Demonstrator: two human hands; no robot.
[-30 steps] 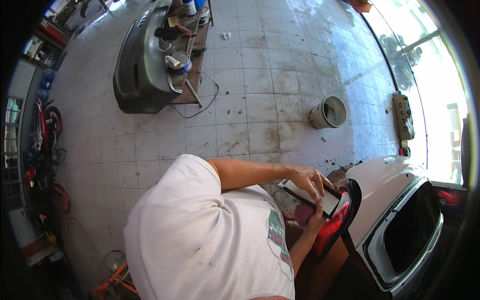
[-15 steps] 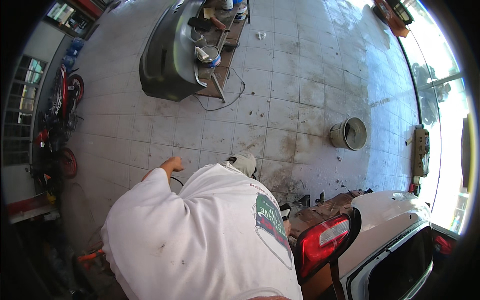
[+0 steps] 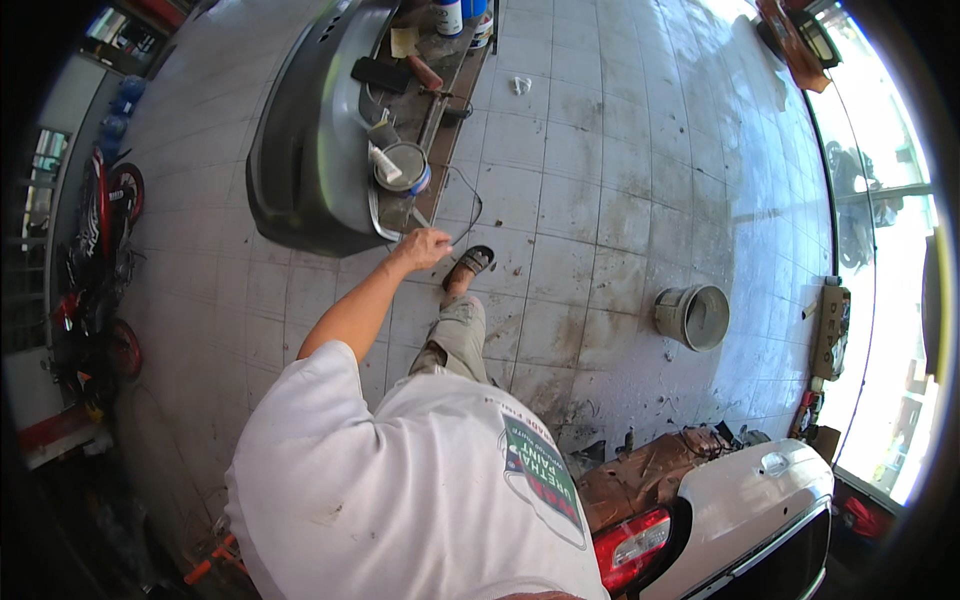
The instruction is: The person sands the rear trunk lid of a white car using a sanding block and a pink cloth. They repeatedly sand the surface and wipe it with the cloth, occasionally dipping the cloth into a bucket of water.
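My left hand [image 3: 425, 248] reaches forward with its fingers curled in; whether anything is inside them is hidden. It appears over the near end of a low work table [image 3: 440, 150], by the table's leg. Beside it lies a dark grey car bumper [image 3: 310, 140] along the table's left side. A round can [image 3: 408, 165] with a white tube [image 3: 384, 163] across its top stands just beyond the hand. My right hand is out of sight behind my white shirt.
A white car body with a red tail light [image 3: 632, 548] is at the lower right, brown covering [image 3: 640, 480] beside it. A bucket [image 3: 692, 318] stands on the tiled floor. A cable [image 3: 478, 205] loops by the table. Motorcycles [image 3: 95, 240] line the left wall.
The table and bumper are nearer. My left arm has swung forward and right, and my sandalled foot now shows ahead. The right hand, partly visible by the tail light before, has gone from view.
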